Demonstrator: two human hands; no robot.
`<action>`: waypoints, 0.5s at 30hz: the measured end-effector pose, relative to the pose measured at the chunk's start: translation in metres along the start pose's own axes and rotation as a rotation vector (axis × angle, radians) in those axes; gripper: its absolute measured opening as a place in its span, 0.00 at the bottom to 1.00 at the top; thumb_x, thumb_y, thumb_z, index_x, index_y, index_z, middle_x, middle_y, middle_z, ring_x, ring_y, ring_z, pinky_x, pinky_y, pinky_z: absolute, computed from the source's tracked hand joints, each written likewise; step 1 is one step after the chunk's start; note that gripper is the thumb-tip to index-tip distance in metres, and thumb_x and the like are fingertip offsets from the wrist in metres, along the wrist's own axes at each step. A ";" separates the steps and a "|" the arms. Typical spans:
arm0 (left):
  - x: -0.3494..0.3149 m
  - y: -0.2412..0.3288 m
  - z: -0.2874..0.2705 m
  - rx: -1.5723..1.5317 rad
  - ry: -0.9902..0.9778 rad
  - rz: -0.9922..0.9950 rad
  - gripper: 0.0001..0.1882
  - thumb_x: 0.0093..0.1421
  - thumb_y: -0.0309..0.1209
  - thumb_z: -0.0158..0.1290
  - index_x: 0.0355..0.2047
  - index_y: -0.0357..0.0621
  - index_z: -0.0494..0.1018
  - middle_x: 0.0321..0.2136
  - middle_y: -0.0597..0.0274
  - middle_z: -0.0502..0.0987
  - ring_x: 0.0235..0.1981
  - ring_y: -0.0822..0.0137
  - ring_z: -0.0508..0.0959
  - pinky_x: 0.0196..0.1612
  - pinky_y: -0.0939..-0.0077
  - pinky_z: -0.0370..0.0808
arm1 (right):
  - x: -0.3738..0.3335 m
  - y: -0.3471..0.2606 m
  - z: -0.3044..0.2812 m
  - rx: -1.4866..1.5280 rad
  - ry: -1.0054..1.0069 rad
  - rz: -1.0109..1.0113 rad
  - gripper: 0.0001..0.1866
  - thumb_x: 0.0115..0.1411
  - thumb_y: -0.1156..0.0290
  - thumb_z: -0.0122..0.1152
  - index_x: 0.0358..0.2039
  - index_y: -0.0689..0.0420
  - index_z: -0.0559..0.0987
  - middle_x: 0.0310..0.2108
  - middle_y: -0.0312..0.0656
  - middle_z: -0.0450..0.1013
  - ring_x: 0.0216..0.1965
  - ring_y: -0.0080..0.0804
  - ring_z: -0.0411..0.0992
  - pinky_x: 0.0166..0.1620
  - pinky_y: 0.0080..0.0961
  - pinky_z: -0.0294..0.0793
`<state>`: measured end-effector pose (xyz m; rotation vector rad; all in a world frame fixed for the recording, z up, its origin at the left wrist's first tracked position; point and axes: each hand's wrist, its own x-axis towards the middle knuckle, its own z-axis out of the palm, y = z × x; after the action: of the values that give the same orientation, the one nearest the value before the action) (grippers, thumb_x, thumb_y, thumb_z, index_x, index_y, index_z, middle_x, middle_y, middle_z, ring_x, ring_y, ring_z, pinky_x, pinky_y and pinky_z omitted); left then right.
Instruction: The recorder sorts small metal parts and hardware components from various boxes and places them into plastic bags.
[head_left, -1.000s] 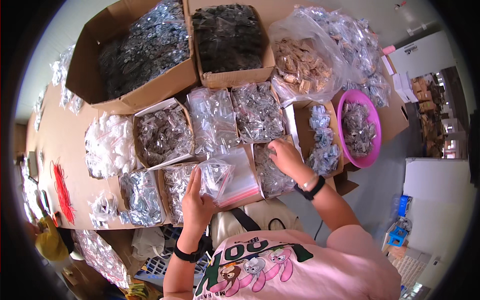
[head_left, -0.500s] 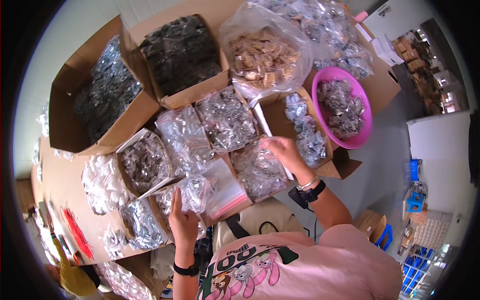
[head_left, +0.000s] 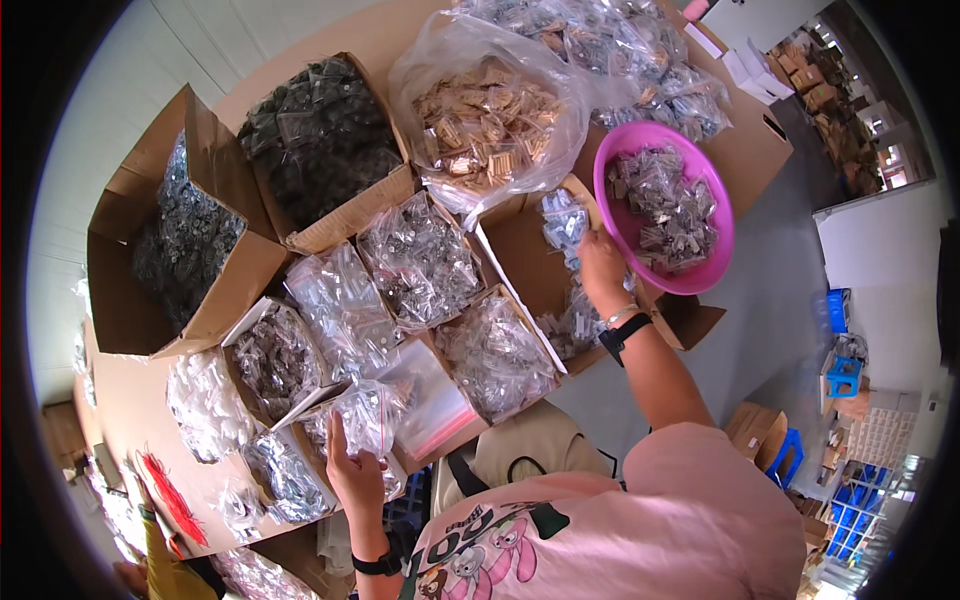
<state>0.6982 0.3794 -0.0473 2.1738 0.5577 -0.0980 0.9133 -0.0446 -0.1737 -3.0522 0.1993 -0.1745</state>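
My left hand (head_left: 354, 475) is closed on the edge of a clear plastic bag (head_left: 372, 412), its index finger stretched along the side. What the bag contains is hard to make out. Beneath it is a small box of bagged parts, partly covered. My right hand (head_left: 604, 268) reaches into a shallow cardboard box (head_left: 525, 262), over small clear packets of grey-blue parts (head_left: 566, 218); its fingertips are hidden. Directly beside that hand stands a pink basin (head_left: 728, 235) filled with bagged metal parts. A stack of flat clear zip bags (head_left: 435, 402) lies between my arms.
Boxes of bagged small parts cover the table: dark pieces (head_left: 320, 135), black packets (head_left: 190, 240), silvery ones (head_left: 418, 262) and clear packets (head_left: 497, 352). A large plastic bag of wooden pieces (head_left: 490, 125) stands at the back. Red cords (head_left: 172, 500) lie left, near another person's yellow sleeve (head_left: 175, 560).
My right hand has moved from above the clear-packet box to the shallow box beside the pink basin. My left hand keeps hold of the bag. The whole view has shifted slightly.
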 end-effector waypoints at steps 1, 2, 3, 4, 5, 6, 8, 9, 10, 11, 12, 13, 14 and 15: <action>0.001 -0.003 0.001 -0.016 0.017 -0.023 0.38 0.49 0.13 0.41 0.64 0.38 0.63 0.61 0.38 0.66 0.18 0.65 0.81 0.20 0.77 0.75 | 0.001 0.002 -0.010 0.087 -0.066 -0.053 0.08 0.59 0.74 0.60 0.38 0.63 0.76 0.36 0.49 0.75 0.38 0.45 0.76 0.39 0.39 0.76; 0.001 -0.004 0.001 -0.033 0.033 -0.045 0.37 0.49 0.13 0.41 0.64 0.38 0.63 0.60 0.37 0.67 0.17 0.66 0.81 0.20 0.77 0.75 | 0.001 0.006 -0.016 0.086 -0.057 -0.054 0.08 0.59 0.74 0.60 0.38 0.63 0.76 0.36 0.49 0.75 0.38 0.45 0.76 0.39 0.39 0.76; 0.003 -0.001 0.004 -0.033 0.028 -0.036 0.37 0.49 0.13 0.41 0.64 0.38 0.63 0.60 0.37 0.67 0.17 0.66 0.81 0.20 0.77 0.75 | -0.001 0.013 -0.024 0.275 0.031 -0.087 0.08 0.61 0.72 0.59 0.38 0.62 0.77 0.34 0.46 0.76 0.35 0.40 0.76 0.35 0.36 0.75; 0.004 0.004 0.006 -0.050 0.036 -0.056 0.37 0.49 0.13 0.40 0.64 0.38 0.62 0.60 0.37 0.67 0.17 0.66 0.80 0.19 0.77 0.75 | -0.003 0.019 -0.031 0.463 0.124 -0.121 0.08 0.63 0.69 0.59 0.38 0.61 0.77 0.32 0.43 0.76 0.31 0.35 0.76 0.31 0.32 0.73; 0.006 0.008 0.008 -0.068 0.044 -0.074 0.37 0.50 0.12 0.40 0.64 0.37 0.62 0.60 0.37 0.68 0.17 0.66 0.80 0.19 0.77 0.74 | -0.003 0.026 -0.040 0.458 0.134 -0.113 0.08 0.63 0.69 0.59 0.38 0.61 0.77 0.32 0.43 0.76 0.31 0.35 0.76 0.31 0.32 0.73; 0.005 0.009 0.006 -0.075 0.053 -0.093 0.37 0.50 0.12 0.40 0.65 0.38 0.62 0.60 0.37 0.67 0.16 0.67 0.79 0.18 0.78 0.74 | -0.003 0.021 -0.065 0.753 -0.099 0.075 0.09 0.64 0.68 0.59 0.39 0.60 0.78 0.32 0.40 0.76 0.31 0.32 0.75 0.31 0.31 0.72; 0.007 0.003 0.007 -0.087 0.059 -0.085 0.38 0.49 0.12 0.39 0.65 0.38 0.61 0.62 0.38 0.65 0.16 0.67 0.79 0.17 0.78 0.74 | -0.007 0.027 -0.097 1.368 -0.409 0.360 0.14 0.66 0.59 0.61 0.43 0.57 0.79 0.32 0.31 0.74 0.32 0.23 0.71 0.38 0.31 0.71; 0.008 0.001 0.009 -0.092 0.059 -0.088 0.39 0.49 0.12 0.39 0.65 0.39 0.61 0.62 0.38 0.65 0.16 0.68 0.79 0.17 0.79 0.74 | -0.009 0.027 -0.109 1.366 -0.385 0.363 0.14 0.66 0.59 0.61 0.43 0.57 0.79 0.32 0.31 0.74 0.32 0.23 0.71 0.38 0.31 0.71; 0.010 -0.007 0.010 -0.082 0.066 -0.077 0.40 0.48 0.11 0.38 0.65 0.39 0.61 0.63 0.39 0.63 0.16 0.67 0.79 0.16 0.80 0.73 | -0.011 0.023 -0.121 1.692 -0.300 0.539 0.17 0.65 0.57 0.61 0.44 0.57 0.79 0.32 0.32 0.74 0.33 0.24 0.72 0.42 0.34 0.71; 0.012 -0.016 0.011 -0.090 0.081 -0.062 0.40 0.48 0.11 0.38 0.66 0.40 0.61 0.63 0.38 0.63 0.16 0.68 0.79 0.15 0.81 0.73 | -0.009 0.022 -0.127 2.015 -0.199 0.711 0.19 0.65 0.54 0.61 0.44 0.57 0.79 0.33 0.32 0.74 0.34 0.26 0.72 0.45 0.38 0.70; 0.012 -0.015 0.012 -0.096 0.087 -0.072 0.40 0.48 0.11 0.38 0.66 0.40 0.61 0.63 0.39 0.62 0.17 0.68 0.79 0.14 0.81 0.72 | -0.006 0.032 -0.126 2.125 -0.115 0.809 0.22 0.62 0.48 0.61 0.35 0.58 0.81 0.31 0.38 0.76 0.36 0.32 0.74 0.53 0.46 0.69; 0.012 -0.011 0.011 -0.096 0.098 -0.087 0.41 0.48 0.11 0.38 0.66 0.40 0.61 0.64 0.39 0.62 0.17 0.68 0.79 0.14 0.82 0.72 | -0.003 0.042 -0.124 2.124 -0.093 0.806 0.22 0.62 0.48 0.61 0.35 0.58 0.81 0.31 0.38 0.76 0.36 0.32 0.74 0.53 0.46 0.69; 0.012 -0.006 0.013 -0.064 0.134 -0.123 0.40 0.48 0.11 0.38 0.65 0.40 0.62 0.64 0.40 0.62 0.17 0.68 0.79 0.14 0.83 0.72 | 0.004 0.053 -0.121 2.457 -0.182 0.631 0.24 0.62 0.47 0.61 0.29 0.60 0.81 0.30 0.42 0.77 0.39 0.36 0.74 0.56 0.50 0.68; 0.013 -0.012 0.009 -0.039 0.125 -0.112 0.40 0.48 0.11 0.38 0.65 0.40 0.62 0.65 0.42 0.61 0.20 0.67 0.80 0.14 0.83 0.73 | 0.012 0.062 -0.119 2.774 -0.287 0.412 0.26 0.62 0.47 0.60 0.24 0.61 0.81 0.30 0.46 0.77 0.42 0.40 0.75 0.59 0.53 0.66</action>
<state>0.7062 0.3831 -0.0652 2.1201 0.7473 -0.0110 0.9032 -0.1160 -0.0600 -0.2376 0.1902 0.0667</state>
